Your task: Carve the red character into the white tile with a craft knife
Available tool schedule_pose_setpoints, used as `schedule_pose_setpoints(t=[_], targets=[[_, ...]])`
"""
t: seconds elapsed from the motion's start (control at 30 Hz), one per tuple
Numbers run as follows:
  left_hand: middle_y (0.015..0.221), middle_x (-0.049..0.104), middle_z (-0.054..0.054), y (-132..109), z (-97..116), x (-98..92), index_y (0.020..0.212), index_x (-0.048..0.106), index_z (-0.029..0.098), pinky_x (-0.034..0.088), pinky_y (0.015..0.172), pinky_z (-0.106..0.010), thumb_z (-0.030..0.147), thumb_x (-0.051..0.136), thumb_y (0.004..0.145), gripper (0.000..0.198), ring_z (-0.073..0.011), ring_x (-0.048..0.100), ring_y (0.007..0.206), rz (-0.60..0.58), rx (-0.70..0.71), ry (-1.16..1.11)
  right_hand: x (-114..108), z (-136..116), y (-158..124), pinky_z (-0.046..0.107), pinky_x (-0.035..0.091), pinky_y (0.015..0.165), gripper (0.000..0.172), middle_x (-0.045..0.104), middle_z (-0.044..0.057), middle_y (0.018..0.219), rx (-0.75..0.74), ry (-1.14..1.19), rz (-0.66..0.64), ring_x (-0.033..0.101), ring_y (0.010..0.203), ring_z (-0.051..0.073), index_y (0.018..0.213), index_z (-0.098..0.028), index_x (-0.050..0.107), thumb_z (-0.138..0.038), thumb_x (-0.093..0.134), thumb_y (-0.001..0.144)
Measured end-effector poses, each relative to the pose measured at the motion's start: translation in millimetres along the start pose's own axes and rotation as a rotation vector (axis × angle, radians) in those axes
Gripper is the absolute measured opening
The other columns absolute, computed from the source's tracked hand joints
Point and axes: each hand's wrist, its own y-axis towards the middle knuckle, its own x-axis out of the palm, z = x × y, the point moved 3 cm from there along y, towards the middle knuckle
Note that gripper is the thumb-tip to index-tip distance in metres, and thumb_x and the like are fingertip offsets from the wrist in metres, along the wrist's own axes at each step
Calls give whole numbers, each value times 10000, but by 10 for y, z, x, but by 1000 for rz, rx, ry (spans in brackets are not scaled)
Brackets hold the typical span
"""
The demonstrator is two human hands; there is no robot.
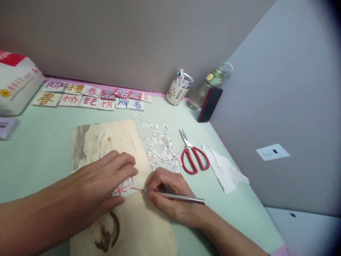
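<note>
My left hand [108,179] rests on a wooden board [144,227], its fingers and thumb closed around the edges of a small white tile [125,187] with a red character on it. Part of that tile is hidden under the hand. In a pen-like grip, my right hand [172,199] holds a slim silver craft knife [185,198]. The knife's thin tip touches or nearly touches the tile's right edge.
White shavings [162,149] lie scattered beyond the board. Red-handled scissors [191,153] and a crumpled tissue [225,170] are to the right. Lettered tiles [70,100], a white bag [18,85], a can [178,90], a bottle [198,95] and a phone [210,105] stand or lie farther back.
</note>
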Motion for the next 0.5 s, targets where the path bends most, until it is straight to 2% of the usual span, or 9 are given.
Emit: schedule_pose_setpoints(t=[0.3, 0.5], targets=[[1347, 611, -43, -18, -11, -1, 1312, 542, 287, 509, 896, -364, 52, 609, 808, 560, -267, 592, 1189, -6, 13, 52, 6, 27, -31, 241, 426, 630, 86, 614, -4, 824, 74, 89, 20, 542, 716, 121, 772, -194, 614, -128, 621, 827], [1357, 612, -36, -17, 0, 3, 1296, 544, 283, 507, 909, -378, 82, 615, 819, 522, -270, 590, 1194, -34, -3, 103, 52, -16, -67, 263, 442, 679, 121, 626, 3, 808, -79, -55, 37, 560, 750, 142, 785, -215, 566, -119, 587, 854]])
